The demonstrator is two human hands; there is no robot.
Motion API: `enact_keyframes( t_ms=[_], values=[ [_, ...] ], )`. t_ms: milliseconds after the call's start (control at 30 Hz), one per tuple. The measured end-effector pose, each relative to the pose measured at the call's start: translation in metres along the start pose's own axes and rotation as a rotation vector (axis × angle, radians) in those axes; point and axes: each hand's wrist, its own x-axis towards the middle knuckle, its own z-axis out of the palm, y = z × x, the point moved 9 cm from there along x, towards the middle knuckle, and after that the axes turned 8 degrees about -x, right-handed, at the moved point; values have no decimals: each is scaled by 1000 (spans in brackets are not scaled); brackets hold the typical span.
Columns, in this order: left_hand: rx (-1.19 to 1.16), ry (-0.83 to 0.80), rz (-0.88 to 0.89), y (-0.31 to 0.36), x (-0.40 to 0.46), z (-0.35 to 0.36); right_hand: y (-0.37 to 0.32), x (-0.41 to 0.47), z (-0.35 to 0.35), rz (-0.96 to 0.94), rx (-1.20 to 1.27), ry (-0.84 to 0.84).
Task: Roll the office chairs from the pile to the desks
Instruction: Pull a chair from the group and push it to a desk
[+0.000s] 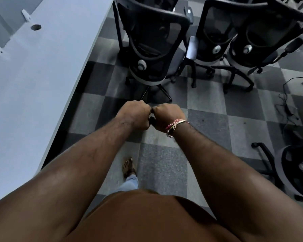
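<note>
desk: long pale top along the left side, its edge running diagonally; the floor strip beside it is where chairs would go.
floor: grey checker carpet tiles, a cable trailing at right.
chair pile: black mesh-back chairs bunched top right, bases overlapping; one more chair sits apart at the right edge.
nearest chair: just beside the desk edge, back toward the person, well apart from both hands.
left hand: fingers curled into a fist, knuckles touching the right hand.
right hand: likewise curled; bracelets at the wrist.
held item: a small dark thing shows between the fists; cannot tell what it is or which hand has it.
step: walking toward the chairs, no chair gripped yet.
next: free the hands, take the nearest chair's backrest top, roll it in line with the desk edge.
</note>
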Motion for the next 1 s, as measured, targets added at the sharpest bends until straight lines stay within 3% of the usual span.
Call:
enact_keyframes(
  t_ms=[467, 800, 1000],
  values=[
    [19, 86, 101, -142, 272, -118, 132, 282, -29, 184, 100, 113],
    [37, 321, 164, -204, 432, -206, 233, 437, -61, 239, 95, 486],
    [74, 284, 224, -244, 493, -211, 255, 511, -47, 255, 161, 359]
  ],
)
